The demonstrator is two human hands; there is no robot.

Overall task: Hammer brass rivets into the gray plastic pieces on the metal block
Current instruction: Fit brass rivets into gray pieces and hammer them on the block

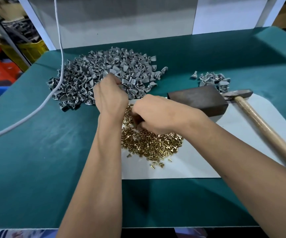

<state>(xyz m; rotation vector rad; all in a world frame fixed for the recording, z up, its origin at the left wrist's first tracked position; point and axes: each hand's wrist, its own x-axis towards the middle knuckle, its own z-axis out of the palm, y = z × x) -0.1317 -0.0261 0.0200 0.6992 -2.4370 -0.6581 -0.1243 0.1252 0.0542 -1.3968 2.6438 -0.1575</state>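
Note:
A big heap of gray plastic pieces (104, 74) lies at the back left of the green table. My left hand (110, 95) reaches into its near edge, fingers curled round a gray piece. A pile of brass rivets (152, 145) lies on a white sheet (198, 162). My right hand (154, 114) is over the far side of the pile, its fingers curled down and pinching rivets; the fingertips are hidden. The dark metal block (198, 98) stands bare to the right of my right hand. A hammer (258, 117) with a wooden handle lies beside the block.
A small heap of gray pieces (214, 79) sits behind the block. A white cable (60, 66) hangs down and runs across the table's left side. A gray and white panel (121, 19) stands at the back. The table's front edge (36, 228) is near me.

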